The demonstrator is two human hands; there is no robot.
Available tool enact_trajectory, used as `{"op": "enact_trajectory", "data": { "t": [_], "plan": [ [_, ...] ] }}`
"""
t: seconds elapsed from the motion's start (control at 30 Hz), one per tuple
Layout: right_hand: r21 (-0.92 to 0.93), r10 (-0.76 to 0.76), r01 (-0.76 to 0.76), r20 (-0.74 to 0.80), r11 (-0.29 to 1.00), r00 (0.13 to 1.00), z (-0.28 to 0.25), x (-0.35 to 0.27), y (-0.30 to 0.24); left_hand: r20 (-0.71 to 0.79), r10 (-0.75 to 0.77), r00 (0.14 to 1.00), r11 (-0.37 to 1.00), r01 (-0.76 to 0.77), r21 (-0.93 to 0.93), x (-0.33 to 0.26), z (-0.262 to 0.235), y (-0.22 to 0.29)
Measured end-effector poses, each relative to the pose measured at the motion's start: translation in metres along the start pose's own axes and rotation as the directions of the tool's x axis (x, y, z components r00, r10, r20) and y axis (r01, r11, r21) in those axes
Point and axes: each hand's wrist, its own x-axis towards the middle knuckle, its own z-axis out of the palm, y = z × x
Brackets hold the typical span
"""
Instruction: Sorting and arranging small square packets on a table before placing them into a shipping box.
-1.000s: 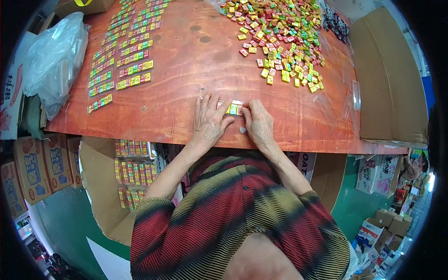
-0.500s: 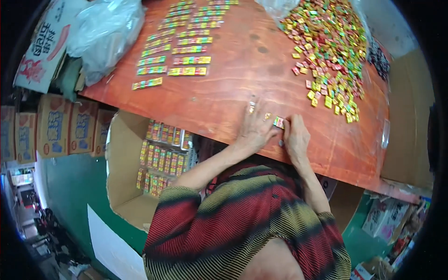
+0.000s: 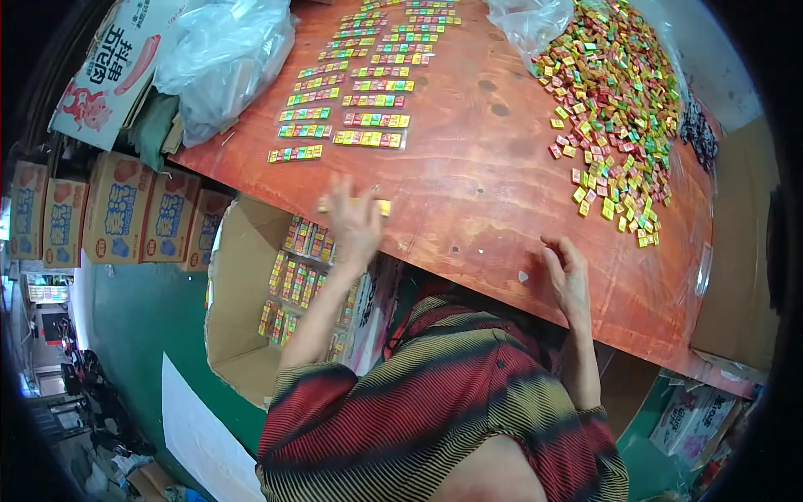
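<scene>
My left hand [image 3: 355,219] is blurred at the near edge of the reddish wooden table [image 3: 468,192], holding a short strip of coloured sweets [image 3: 376,206]. It hovers just above an open cardboard box [image 3: 230,335] under the table. My right hand [image 3: 569,272] rests with fingers spread on the table edge and holds nothing. A heap of loose small coloured sweets [image 3: 619,109] lies at the far right on clear plastic. Several finished strips of sweets [image 3: 351,100] lie in rows at the far left.
The open box below the table holds stacked strips of sweets [image 3: 293,276]. Printed cartons [image 3: 109,209] stand on the left by the green floor. A crumpled clear plastic bag [image 3: 222,58] lies at the table's far-left corner. Flat cardboard [image 3: 736,276] leans on the right.
My hands, together on one strip at the table edge before, have parted. The left hand has swung left with the strip toward the box; the right hand stays at the edge, open.
</scene>
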Motion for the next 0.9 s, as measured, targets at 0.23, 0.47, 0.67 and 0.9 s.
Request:
{"op": "enact_trajectory", "data": {
  "t": [0.23,0.47,0.67,0.9],
  "plan": [
    [-0.067,-0.189,0.183,-0.090,0.981,0.978,-0.011,-0.012,0.018,0.033,0.041,0.999,0.999,-0.042,0.030,0.039,0.002,-0.122],
    [-0.384,-0.240,0.111,-0.305,0.917,0.922,-0.049,-0.021,0.071,0.005,0.185,0.983,0.949,-0.180,0.259,0.052,-0.018,-0.204],
    [-0.693,-0.329,-0.477,-0.696,0.540,0.639,-0.105,-0.042,0.124,-0.144,0.158,0.977,0.923,-0.095,0.373,0.068,0.000,-0.105],
    [-0.691,-0.255,-0.198,-0.494,0.695,0.831,-0.052,-0.039,0.098,0.063,0.644,0.762,0.719,-0.576,-0.389,0.020,0.022,0.111]
  ]
}}
